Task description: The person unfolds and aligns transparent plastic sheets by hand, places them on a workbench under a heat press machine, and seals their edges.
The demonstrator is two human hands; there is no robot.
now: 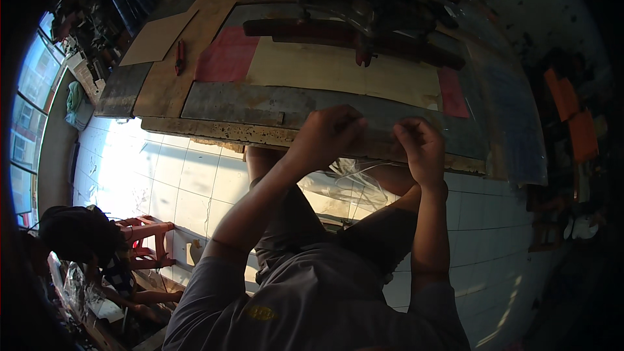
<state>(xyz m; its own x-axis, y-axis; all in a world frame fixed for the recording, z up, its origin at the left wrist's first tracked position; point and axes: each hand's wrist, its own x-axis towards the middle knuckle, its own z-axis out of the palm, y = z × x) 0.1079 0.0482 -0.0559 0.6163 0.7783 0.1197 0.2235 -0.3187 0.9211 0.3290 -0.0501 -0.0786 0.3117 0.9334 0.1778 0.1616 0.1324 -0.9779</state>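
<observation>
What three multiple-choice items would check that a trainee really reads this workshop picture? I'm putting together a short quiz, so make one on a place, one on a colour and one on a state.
1. Where is the clear plastic sheet that both hands pinch?
A. At the near edge of the workbench
B. On the floor tiles
C. On the far shelf

2. What colour is the patch on the bench's left part?
A. Green
B. Reddish pink
C. White

3. How are the left hand and right hand?
A. Both flat and open
B. One hanging free
C. Both with fingers closed on the film

Answers: 1 A, the film hangs from the bench's front edge down over the knees. 2 B, the patch beside the brown cardboard is reddish pink. 3 C, each hand's fingers curl shut on the film's top edge.
</observation>
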